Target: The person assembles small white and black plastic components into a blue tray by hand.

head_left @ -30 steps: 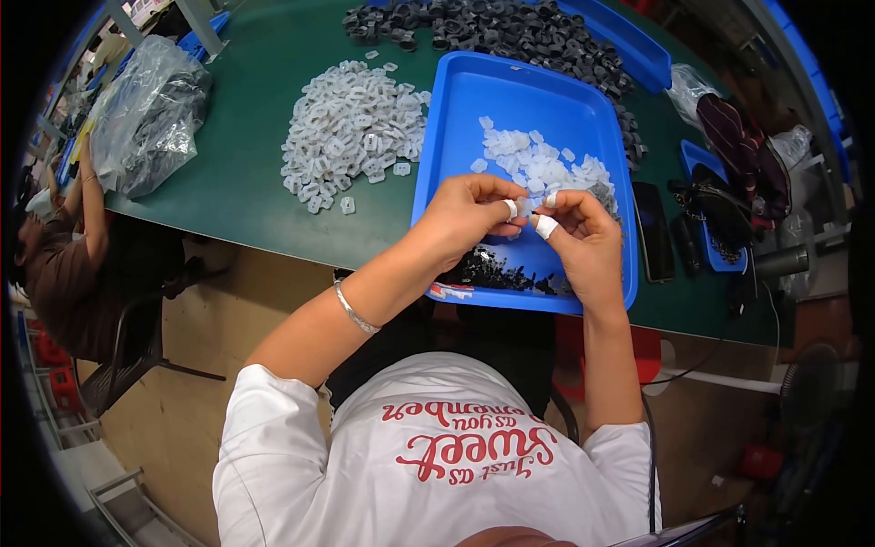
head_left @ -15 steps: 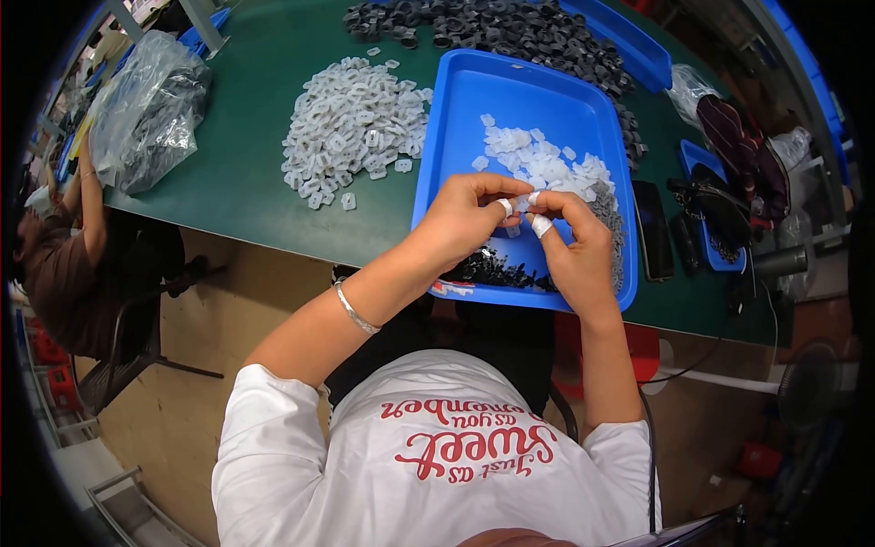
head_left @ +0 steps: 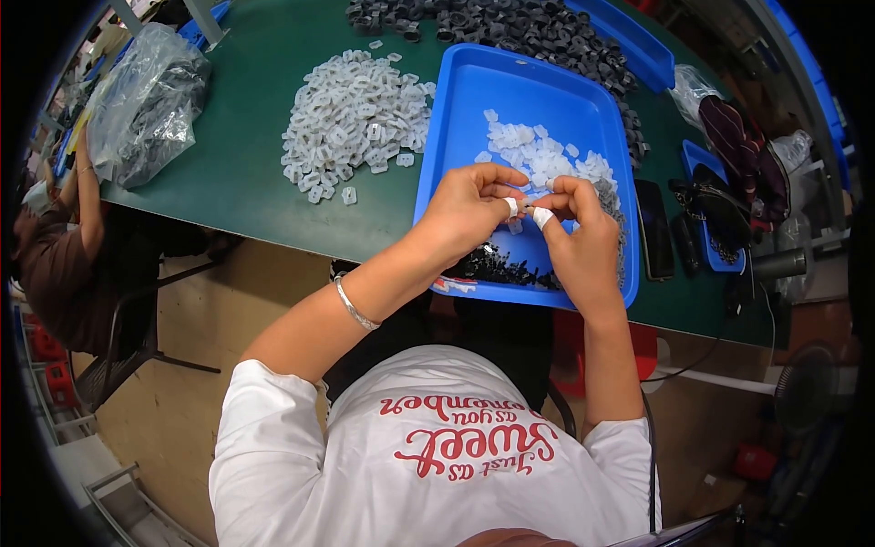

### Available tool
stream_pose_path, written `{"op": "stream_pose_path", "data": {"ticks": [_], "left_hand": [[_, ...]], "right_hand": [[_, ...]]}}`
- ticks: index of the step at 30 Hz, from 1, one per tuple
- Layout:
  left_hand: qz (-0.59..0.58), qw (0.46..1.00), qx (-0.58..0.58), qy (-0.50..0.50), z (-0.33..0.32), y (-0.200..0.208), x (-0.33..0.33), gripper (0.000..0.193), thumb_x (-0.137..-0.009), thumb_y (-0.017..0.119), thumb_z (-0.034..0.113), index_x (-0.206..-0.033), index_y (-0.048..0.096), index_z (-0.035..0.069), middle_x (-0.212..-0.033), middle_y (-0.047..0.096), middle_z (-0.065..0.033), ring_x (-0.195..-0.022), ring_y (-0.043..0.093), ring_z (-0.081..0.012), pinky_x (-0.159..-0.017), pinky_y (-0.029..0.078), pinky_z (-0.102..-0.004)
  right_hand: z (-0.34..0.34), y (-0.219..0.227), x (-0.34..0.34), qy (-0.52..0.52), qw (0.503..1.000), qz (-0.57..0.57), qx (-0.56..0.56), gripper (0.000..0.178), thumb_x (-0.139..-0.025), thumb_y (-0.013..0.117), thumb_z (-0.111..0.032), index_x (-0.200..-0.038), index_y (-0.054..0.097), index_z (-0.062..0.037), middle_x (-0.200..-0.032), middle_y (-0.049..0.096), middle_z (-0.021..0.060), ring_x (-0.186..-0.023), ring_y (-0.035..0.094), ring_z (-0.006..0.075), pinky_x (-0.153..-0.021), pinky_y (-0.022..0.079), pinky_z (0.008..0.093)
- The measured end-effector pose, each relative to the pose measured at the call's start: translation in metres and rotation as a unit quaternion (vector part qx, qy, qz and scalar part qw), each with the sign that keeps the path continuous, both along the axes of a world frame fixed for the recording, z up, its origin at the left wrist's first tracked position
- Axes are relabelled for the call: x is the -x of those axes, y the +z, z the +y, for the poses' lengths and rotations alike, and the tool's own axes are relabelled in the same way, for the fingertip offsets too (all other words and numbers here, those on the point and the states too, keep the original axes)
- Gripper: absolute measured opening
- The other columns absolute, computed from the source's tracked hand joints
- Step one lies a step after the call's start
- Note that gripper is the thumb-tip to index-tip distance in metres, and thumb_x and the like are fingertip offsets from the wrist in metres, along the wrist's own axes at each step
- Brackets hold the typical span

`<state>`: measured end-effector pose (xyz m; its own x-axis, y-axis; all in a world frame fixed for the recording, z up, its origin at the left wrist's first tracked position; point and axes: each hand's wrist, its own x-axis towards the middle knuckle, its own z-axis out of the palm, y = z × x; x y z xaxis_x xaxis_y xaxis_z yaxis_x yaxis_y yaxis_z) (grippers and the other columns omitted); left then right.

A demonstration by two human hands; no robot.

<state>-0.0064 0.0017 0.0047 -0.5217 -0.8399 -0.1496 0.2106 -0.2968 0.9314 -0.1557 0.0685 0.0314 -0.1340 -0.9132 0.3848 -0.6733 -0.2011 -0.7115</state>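
Note:
Over the blue tray [head_left: 456,100], my left hand [head_left: 474,202] and my right hand [head_left: 583,242] meet with their fingertips close together. Both are pinched around a small pale plastic piece [head_left: 527,204], mostly covered by the fingers. White tape wraps the left thumb and some right fingertips. Beneath and beyond the hands lies a heap of translucent white plastic pieces [head_left: 547,157] in the tray. Small black parts [head_left: 497,264] gather along the tray's near edge, and small grey parts [head_left: 609,205] along its right side, partly hidden by my right hand.
Left of the tray is a pile of white plastic clips [head_left: 355,123] on the green table [head_left: 246,137]. Dark grey parts [head_left: 519,27] spread behind it. A phone [head_left: 653,230] lies at right. Farther left, another person's arm [head_left: 88,196] reaches by a clear plastic bag [head_left: 150,100].
My right fingers have shifted and curled slightly, with the index fingertip a little apart from the left hand. The pinch stays over the same part of the tray.

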Motion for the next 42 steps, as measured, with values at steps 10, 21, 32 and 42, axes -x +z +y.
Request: {"op": "stream_pose_path", "data": {"ticks": [10, 21, 32, 42], "left_hand": [[-0.051, 0.996, 0.064, 0.017, 0.005, 0.006, -0.002, 0.022, -0.084, 0.063, -0.002, -0.106, 0.062, -0.006, -0.093, 0.065, -0.0091, -0.082, 0.061, -0.0116, -0.072, 0.051, -0.0230], [-0.085, 0.985, 0.140, -0.054, 0.009, 0.007, 0.000, 0.025, -0.082, 0.067, 0.000, -0.106, 0.061, -0.004, -0.097, 0.064, -0.0067, -0.088, 0.062, -0.0111, -0.081, 0.051, -0.0230], [0.022, 0.998, -0.018, -0.058, -0.001, 0.000, -0.008, 0.025, -0.082, 0.067, 0.000, -0.106, 0.062, -0.004, -0.095, 0.065, -0.0080, -0.084, 0.063, -0.0149, -0.079, 0.053, -0.0267], [0.032, 0.996, -0.038, -0.078, -0.003, -0.002, -0.007, 0.023, -0.082, 0.069, 0.003, -0.104, 0.062, -0.002, -0.092, 0.064, -0.0054, -0.083, 0.063, -0.0134, -0.079, 0.051, -0.0256]], "right_hand": [[-0.001, 0.013, -0.001, -0.005, 0.997, 0.000, -0.079, 0.025, -0.077, 0.062, 0.005, -0.101, 0.055, 0.0027, -0.083, 0.069, 0.0159, -0.073, 0.067, 0.0242, -0.067, 0.052, 0.0330], [-0.006, 0.008, 0.020, 0.043, 0.961, -0.204, -0.184, 0.035, -0.077, 0.059, 0.010, -0.111, 0.054, 0.0046, -0.085, 0.065, 0.0074, -0.075, 0.060, 0.0105, -0.069, 0.050, 0.0237], [0.024, 0.021, 0.052, 0.066, 0.959, -0.001, -0.276, 0.015, -0.079, 0.066, -0.001, -0.093, 0.066, 0.0013, -0.081, 0.067, 0.0100, -0.074, 0.063, 0.0160, -0.070, 0.049, 0.0302], [0.036, 0.014, 0.060, 0.113, 0.939, 0.219, -0.239, 0.012, -0.071, 0.064, 0.000, -0.083, 0.066, 0.0004, -0.081, 0.063, 0.0151, -0.078, 0.061, 0.0323, -0.071, 0.048, 0.0392]]}}
